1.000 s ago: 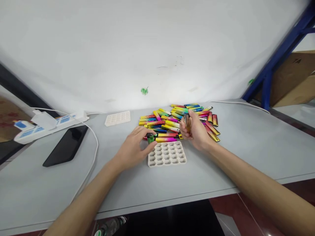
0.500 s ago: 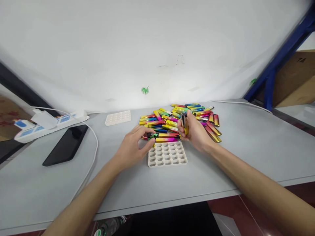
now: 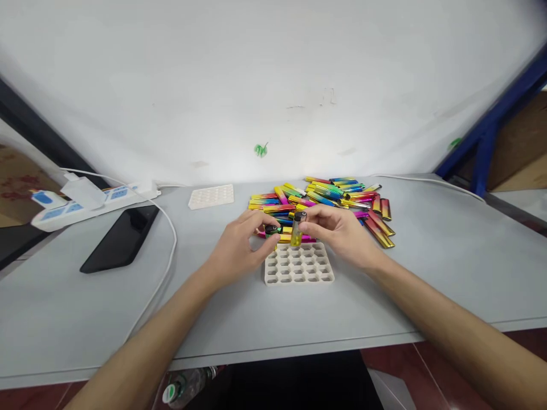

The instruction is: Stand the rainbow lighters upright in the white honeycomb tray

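Note:
Pinched upright in my right hand (image 3: 339, 233) is a yellow lighter (image 3: 296, 232) with a black top, over the back part of a cream tray (image 3: 299, 282) with rows of holes. My left hand (image 3: 239, 245) has its thumb and fingers closed around a green-and-yellow lighter (image 3: 272, 230), also black-topped, at the tray's back left corner. My fingers partly cover that lighter, and I cannot tell whether its lower end is in a hole. Behind both hands lies a loose pile of shiny multicoloured lighters (image 3: 325, 195), partly hidden by my right hand.
A second cream tray (image 3: 212, 197) lies by the wall. On the left are a black phone (image 3: 119, 239), a white power strip (image 3: 89, 206) with chargers, and a white cable (image 3: 174, 242) running to the front edge. A plastic bottle (image 3: 188, 387) is below the table.
My right hand has moved left from beside the pile to over the tray, bringing its lighter close to my left hand. My left hand stays around its lighter. The whole view has shifted slightly.

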`<state>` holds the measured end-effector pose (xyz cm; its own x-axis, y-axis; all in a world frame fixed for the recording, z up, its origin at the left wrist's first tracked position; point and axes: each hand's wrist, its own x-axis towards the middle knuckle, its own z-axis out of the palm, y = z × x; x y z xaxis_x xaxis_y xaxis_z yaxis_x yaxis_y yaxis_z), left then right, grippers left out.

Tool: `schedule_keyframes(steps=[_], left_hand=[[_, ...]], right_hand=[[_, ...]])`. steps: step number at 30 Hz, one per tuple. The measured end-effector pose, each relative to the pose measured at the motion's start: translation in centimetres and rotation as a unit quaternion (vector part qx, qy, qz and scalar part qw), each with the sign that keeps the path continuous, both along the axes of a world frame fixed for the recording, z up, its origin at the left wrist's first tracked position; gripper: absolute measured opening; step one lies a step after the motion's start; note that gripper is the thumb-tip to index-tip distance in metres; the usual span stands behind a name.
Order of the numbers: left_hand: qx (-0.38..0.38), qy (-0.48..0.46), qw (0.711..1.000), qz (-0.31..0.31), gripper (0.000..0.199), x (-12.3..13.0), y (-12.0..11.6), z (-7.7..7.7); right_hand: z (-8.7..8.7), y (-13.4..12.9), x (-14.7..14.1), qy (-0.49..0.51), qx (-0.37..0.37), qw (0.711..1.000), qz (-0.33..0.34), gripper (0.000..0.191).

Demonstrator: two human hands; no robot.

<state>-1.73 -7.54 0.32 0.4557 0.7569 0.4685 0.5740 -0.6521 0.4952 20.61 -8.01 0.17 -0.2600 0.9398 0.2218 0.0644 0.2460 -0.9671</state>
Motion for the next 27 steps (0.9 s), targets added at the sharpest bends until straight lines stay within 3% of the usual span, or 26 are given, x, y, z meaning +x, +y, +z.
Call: schedule_keyframes(steps=[4,8,17,22,27], left_hand=[[-0.009,-0.016,1.000,-0.019,0.015,0.0,0.1,-0.1],[-0.034,-0.013,0.999,-0.028,0.015,0.1,0.3,-0.2],[-0.061,0.022,0.998,-0.020,0.011,0.5,0.6,-0.8],[-0.074,0.028,0.997,-0.005,0.018,0.5,0.8,-1.0],[-0.088,0.051,0.995,0.021,0.022,0.4,0.9,-1.2]], right_hand=[[-0.8,-0.2,-0.9,-0.019,-0.006,1.000,-0.015,0.026],[-1.3,-0.2,-1.2,-0.057,0.034,0.997,-0.035,0.027],[-1.4,-0.1,-1.4,-0.114,0.111,0.987,-0.007,0.015],[-0.7,-0.2,-1.0,-0.214,0.195,0.957,-0.028,0.014],[0.1,0.9,1.8,-0.296,0.251,0.911,-0.141,0.021]])
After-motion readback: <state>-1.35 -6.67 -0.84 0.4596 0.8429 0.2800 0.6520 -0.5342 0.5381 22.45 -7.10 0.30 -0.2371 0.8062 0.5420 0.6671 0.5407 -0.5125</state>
